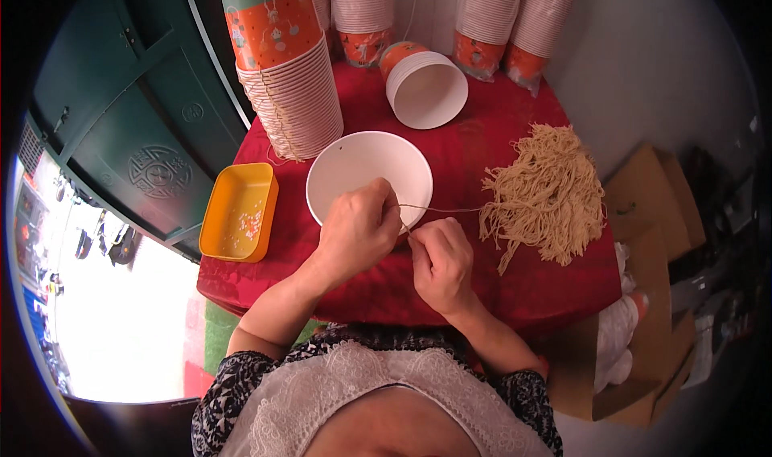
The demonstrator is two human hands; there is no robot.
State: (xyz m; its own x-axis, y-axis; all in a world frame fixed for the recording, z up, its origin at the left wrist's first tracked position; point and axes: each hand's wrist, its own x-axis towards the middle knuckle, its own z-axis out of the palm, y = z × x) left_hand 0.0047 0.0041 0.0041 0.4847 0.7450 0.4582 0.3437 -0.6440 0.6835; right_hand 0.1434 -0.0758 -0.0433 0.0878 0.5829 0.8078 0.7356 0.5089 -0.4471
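Observation:
A white paper bucket [371, 161] stands mouth up near the middle of the table, with a small dark hole by its far left rim. My left hand [360, 225] is over its near rim, fingers closed in a pinch on a thin beige cord [442, 209]. The cord stretches right toward a heap of loose beige cords [551, 195]. Just right of the bucket's near side, my right hand [445, 265] is also closed, thumb and forefinger pinching the cord close to my left fingers. The bucket's near wall is mostly hidden by my hands.
On the red-covered table [346, 284], a yellow tray [211, 225] holds small white and orange bits. Behind it stands a tall stack of orange-printed buckets [293, 95] with cords hanging down. Another bucket [430, 95] lies on its side. Wrapped stacks [486, 22] line the back; cardboard boxes [655, 296] sit right.

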